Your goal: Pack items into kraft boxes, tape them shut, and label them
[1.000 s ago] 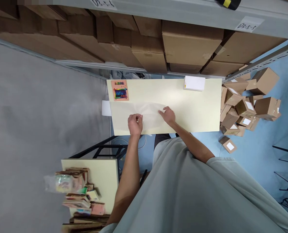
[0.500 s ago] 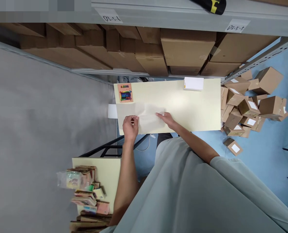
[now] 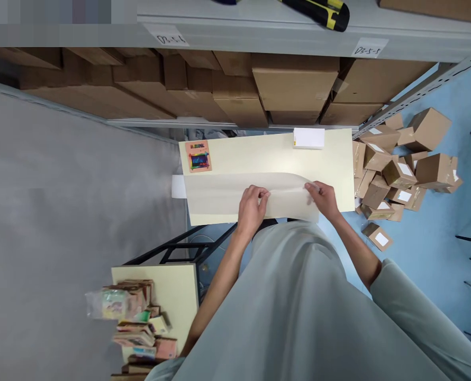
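A long strip of thin, translucent white packing sheet (image 3: 219, 194) stretches across the pale table (image 3: 251, 153), from a white roll (image 3: 178, 186) at its left edge. My right hand (image 3: 325, 200) pinches the sheet near its right end, which curls up and hangs past the table's front edge. My left hand (image 3: 253, 207) has thumb and fingers pressed together on the sheet around its middle. Behind the strip, at the far left corner, lies an orange card-like packet (image 3: 199, 156) with a rainbow-framed picture. A small white box (image 3: 309, 138) sits by the back edge.
Shelving with brown cartons (image 3: 295, 82) rises behind the table, and a black-and-yellow tool handle (image 3: 325, 13) lies on its upper shelf. Cardboard boxes (image 3: 402, 172) are heaped at the right. A lower side table (image 3: 180, 296) at the left carries stacked packets and a plastic bag (image 3: 106, 305).
The sheet has been drawn out to the right into a longer strip. Both hands have moved right, and the view has shifted slightly.
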{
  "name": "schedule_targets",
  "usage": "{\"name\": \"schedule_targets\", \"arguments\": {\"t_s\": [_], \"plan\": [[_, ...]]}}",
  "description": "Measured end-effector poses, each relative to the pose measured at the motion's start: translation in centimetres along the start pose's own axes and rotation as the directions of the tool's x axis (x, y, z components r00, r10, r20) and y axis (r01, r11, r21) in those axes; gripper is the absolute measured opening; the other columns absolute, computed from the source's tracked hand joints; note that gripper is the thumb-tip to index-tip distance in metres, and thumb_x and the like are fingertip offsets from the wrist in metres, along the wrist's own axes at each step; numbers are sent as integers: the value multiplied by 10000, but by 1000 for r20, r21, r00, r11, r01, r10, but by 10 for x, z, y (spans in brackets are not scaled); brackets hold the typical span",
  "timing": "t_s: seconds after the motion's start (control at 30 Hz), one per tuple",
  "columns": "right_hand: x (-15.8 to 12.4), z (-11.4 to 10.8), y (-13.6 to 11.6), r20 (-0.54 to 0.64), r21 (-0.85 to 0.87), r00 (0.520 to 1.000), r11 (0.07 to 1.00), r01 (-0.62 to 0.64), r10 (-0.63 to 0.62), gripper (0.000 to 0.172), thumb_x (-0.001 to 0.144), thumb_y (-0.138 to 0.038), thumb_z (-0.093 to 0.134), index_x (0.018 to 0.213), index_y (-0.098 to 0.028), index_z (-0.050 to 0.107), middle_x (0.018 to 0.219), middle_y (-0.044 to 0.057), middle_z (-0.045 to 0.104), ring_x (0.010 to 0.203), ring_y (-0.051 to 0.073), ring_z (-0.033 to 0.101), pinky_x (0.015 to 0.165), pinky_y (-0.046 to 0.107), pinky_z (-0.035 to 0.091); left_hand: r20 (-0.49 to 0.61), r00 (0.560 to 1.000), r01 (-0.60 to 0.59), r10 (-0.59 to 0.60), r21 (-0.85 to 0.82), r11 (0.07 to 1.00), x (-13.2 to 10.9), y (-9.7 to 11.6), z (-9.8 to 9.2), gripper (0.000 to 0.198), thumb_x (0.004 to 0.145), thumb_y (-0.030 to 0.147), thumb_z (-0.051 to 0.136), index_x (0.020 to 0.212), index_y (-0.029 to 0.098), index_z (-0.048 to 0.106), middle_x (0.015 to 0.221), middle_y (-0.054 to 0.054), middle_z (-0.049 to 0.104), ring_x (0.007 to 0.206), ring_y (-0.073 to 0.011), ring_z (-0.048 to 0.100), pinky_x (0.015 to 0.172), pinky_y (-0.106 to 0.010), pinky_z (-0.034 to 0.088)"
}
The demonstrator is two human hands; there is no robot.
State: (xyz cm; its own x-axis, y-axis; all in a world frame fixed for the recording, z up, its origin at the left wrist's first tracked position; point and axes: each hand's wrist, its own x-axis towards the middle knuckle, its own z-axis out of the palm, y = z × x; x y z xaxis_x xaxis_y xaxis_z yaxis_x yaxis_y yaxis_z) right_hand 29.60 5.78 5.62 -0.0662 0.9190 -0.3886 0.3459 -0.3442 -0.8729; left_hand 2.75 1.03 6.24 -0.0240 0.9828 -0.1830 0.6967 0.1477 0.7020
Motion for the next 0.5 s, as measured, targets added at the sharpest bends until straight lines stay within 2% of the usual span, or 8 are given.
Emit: {"name": "schedule_targets", "arguments": {"t_s": [0.13, 0.23, 0.3, 0.4, 0.5], "plan": [[14, -32, 29, -95, -90, 995, 996, -8, -1, 595, 946, -793, 637, 694, -259, 564, 605, -48, 426, 582, 153, 417, 563, 293, 370, 6, 999, -53, 53, -23, 998, 21, 6, 47, 139, 1121, 277, 576, 1021, 239, 664, 1049, -105, 686, 1046, -294, 652, 1009, -461, 540], [36, -43, 54, -106, -207, 994, 978, -16, -7, 614, 972, -754, 613, 632, -280, 423, 595, -66, 357, 587, 142, 358, 582, 293, 342, 23, 999, -29, 29, -16, 999, 38, -5, 87, 141, 1100, 234, 575, 986, 246, 658, 1049, -114, 692, 1040, -304, 654, 987, -462, 547], [51, -45, 70, -125, -300, 992, 952, -53, 16, 615, 1006, -692, 604, 617, -288, 353, 584, -72, 354, 592, 138, 348, 604, 294, 343, 70, 997, -14, 14, 4, 1000, 45, -14, 109, 155, 1095, 223, 559, 988, 248, 669, 1056, -124, 699, 1039, -315, 658, 963, -461, 555], [67, -44, 90, -167, -415, 981, 895, -163, 101, 545, 1063, -599, 572, 640, -280, 439, 607, -40, 495, 611, 153, 437, 651, 297, 390, 150, 989, -6, -3, 56, 998, 47, -28, 123, 152, 1076, 212, 558, 1081, 226, 710, 1143, -159, 723, 1098, -347, 673, 980, -486, 570], [72, -38, 104, -253, -489, 957, 835, -254, 143, 411, 1096, -536, 546, 834, -233, 638, 809, 55, 697, 728, 200, 619, 749, 315, 487, 136, 990, 11, -25, 107, 994, 37, -44, 118, 237, 1056, 222, 580, 1241, 188, 724, 1310, -205, 708, 1235, -381, 669, 1104, -538, 554]]}}
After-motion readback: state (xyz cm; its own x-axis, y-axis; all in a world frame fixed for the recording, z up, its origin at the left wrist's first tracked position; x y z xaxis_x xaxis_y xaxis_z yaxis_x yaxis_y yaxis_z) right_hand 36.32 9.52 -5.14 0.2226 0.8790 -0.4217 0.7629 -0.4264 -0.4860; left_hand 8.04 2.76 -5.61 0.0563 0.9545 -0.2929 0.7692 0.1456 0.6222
